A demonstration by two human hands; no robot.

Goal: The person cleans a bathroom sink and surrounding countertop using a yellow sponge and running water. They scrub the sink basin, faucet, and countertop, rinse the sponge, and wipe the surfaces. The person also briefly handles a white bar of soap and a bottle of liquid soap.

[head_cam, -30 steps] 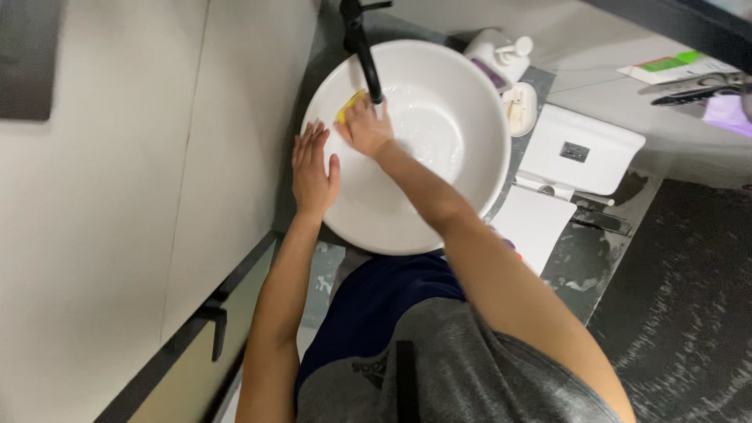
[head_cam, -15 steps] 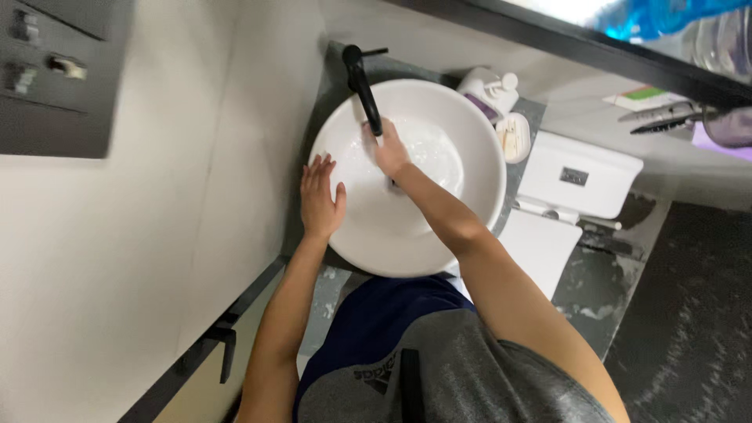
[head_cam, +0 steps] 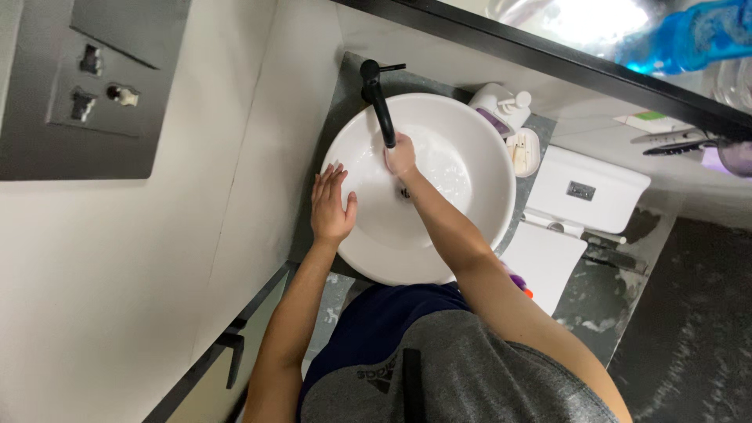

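Note:
A round white basin (head_cam: 462, 227) sits on a dark grey counter, with a black faucet (head_cam: 379, 108) reaching over it from the back. My left hand (head_cam: 330, 207) lies flat on the basin's left rim, fingers apart, holding nothing. My right hand (head_cam: 399, 154) is inside the bowl just under the faucet's spout, fingers curled. Its back hides the yellow sponge seen under it earlier. The drain (head_cam: 404, 192) shows just below my right wrist.
A white soap dispenser (head_cam: 501, 108) and a soap dish (head_cam: 523, 151) stand at the basin's right. Beyond them is a white toilet tank (head_cam: 587, 184) and lid (head_cam: 544, 258). A socket panel (head_cam: 86, 94) is on the left wall. A blue bottle (head_cam: 689, 35) stands on the shelf above.
My right hand slid from the bowl's back left wall to under the spout, and the yellow sponge went out of sight. The view shifted downward. My left hand stayed on the rim.

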